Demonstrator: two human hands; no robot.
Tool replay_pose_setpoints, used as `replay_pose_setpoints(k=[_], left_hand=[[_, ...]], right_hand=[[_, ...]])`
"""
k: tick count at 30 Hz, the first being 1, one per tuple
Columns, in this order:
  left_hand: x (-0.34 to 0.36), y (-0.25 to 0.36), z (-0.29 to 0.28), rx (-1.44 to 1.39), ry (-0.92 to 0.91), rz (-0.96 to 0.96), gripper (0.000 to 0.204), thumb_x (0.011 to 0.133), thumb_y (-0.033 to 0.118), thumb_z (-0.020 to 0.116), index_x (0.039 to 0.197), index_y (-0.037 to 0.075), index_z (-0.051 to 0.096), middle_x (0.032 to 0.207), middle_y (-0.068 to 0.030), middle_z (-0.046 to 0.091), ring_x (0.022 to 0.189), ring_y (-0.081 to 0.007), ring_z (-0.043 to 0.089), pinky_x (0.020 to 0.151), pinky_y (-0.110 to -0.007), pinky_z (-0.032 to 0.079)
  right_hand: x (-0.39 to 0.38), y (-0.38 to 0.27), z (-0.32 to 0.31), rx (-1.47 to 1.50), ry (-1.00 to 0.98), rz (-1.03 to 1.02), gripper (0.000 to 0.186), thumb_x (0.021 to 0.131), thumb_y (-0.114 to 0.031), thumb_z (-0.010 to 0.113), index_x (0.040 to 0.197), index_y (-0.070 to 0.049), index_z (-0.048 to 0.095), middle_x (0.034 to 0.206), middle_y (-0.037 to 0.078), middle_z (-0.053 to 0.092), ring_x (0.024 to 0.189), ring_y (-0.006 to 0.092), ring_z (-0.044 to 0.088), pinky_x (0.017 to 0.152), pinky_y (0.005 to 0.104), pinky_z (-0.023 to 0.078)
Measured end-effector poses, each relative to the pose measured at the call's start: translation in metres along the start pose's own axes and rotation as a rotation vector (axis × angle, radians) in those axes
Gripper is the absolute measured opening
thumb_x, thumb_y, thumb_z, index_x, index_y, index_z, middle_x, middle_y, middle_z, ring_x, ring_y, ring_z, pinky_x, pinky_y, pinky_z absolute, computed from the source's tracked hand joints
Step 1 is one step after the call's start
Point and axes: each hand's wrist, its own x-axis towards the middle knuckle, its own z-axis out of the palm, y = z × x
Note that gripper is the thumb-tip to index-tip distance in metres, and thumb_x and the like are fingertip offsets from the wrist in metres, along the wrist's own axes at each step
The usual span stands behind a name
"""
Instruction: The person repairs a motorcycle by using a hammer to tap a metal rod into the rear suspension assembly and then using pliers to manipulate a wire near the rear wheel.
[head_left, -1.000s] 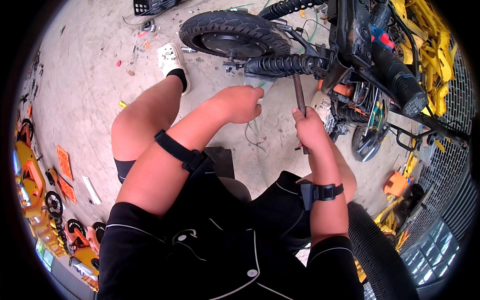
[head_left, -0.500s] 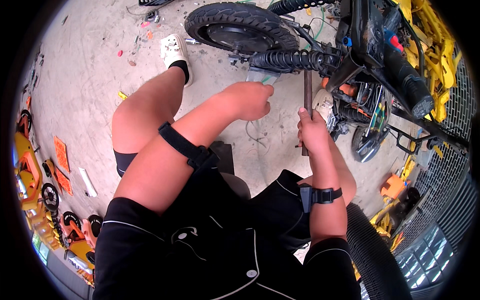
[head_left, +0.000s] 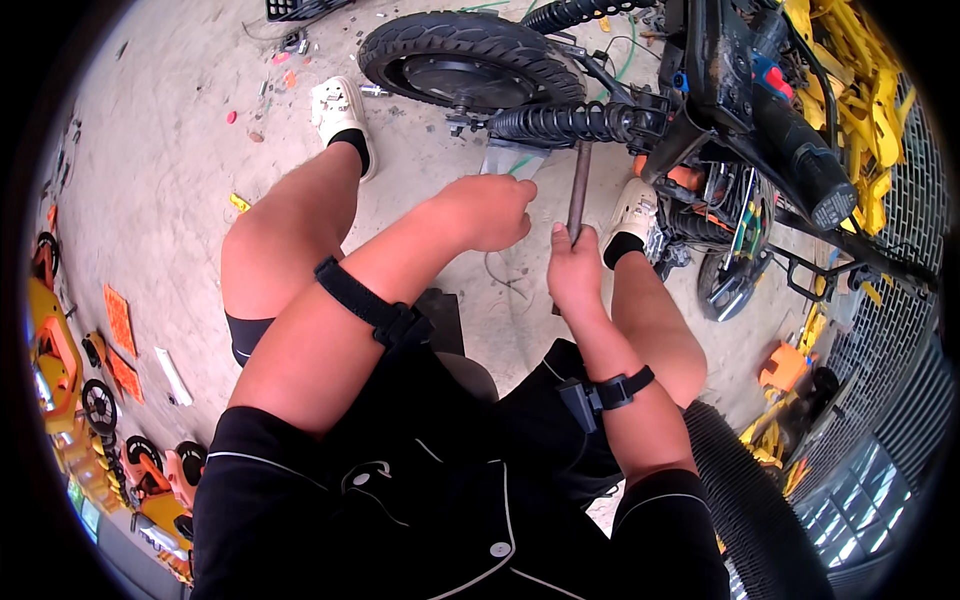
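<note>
My right hand [head_left: 576, 272] wraps the rod [head_left: 579, 190] low, probably for reach; I can't tell whether my curled left hand [head_left: 488, 212] holds anything.

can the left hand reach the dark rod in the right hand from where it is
Probably yes: the rod shows bare above the right hand, and nothing visible blocks the left hand from it.

A vehicle repair workshop: a stained concrete floor [head_left: 150, 180] scattered with scraps [head_left: 290, 78], a bike [head_left: 715, 70] with its frame bare, heaped yellow parts [head_left: 882, 140], and orange wheeled machines [head_left: 162, 497] standing at left.
</note>
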Motion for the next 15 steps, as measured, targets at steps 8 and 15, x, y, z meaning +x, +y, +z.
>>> replay_pose_setpoints(k=[8,15], left_hand=[[0.016,0.015,0.016,-0.218,0.154,-0.047,0.054,0.094,0.033,0.059,0.133,-0.004,0.05,0.113,-0.0285,0.066,0.106,-0.0436,0.064,0.092,-0.048,0.05],[0.052,0.029,0.055,-0.293,0.162,-0.069,0.06,0.095,0.042,0.059,0.127,-0.008,0.05,0.111,-0.0333,0.065,0.105,-0.0476,0.064,0.091,-0.049,0.05]], right_hand=[[-0.001,-0.003,0.025,0.204,-0.018,0.044,0.034,0.102,-0.032,0.054,0.105,0.001,0.046,0.088,0.022,0.064,0.08,0.0361,0.066,0.07,0.0453,0.05],[0.009,0.013,0.021,0.182,-0.001,-0.13,0.047,0.101,-0.035,0.05,0.128,0.004,0.045,0.106,0.028,0.066,0.096,0.0432,0.067,0.079,0.0476,0.052]])
